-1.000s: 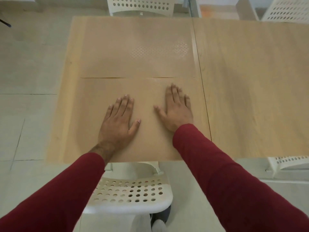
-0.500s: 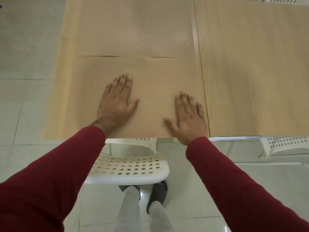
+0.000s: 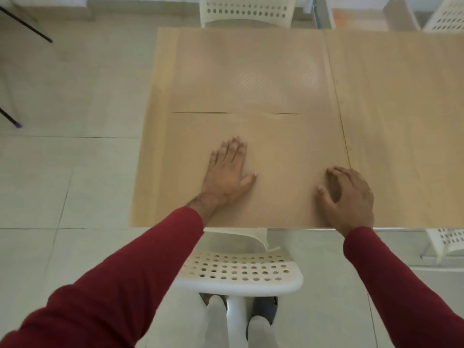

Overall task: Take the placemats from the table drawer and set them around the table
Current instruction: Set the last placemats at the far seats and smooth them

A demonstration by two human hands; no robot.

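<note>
1. The left hand [image 3: 227,172] lay flat, fingers straight and close together, palm pressed on the near placemat [image 3: 276,172] a little left of its middle.
2. The right hand [image 3: 347,197] had its fingers bent and clawed, tips touching the mat's near right corner, close to the seam between the two tabletops; whether it pinched the edge or only pressed on it could not be told.
3. The near placemat was a thin tan sheet, almost the colour of the table [image 3: 401,134], reaching to the table's front edge. A far placemat [image 3: 251,71] lay beyond it, the two meeting along a thin dark line that showed slight ripples.
4. Judging by those ripples and the flat lie, the mats were probably light, limp and easily slid, not fragile. They would likely buckle if pushed from one point, so flat palms suit shifting, and a corner or edge pinch suits lifting.
5. A white perforated chair [image 3: 241,272] stood under the near edge; another chair [image 3: 247,11] stood at the far side.
</note>
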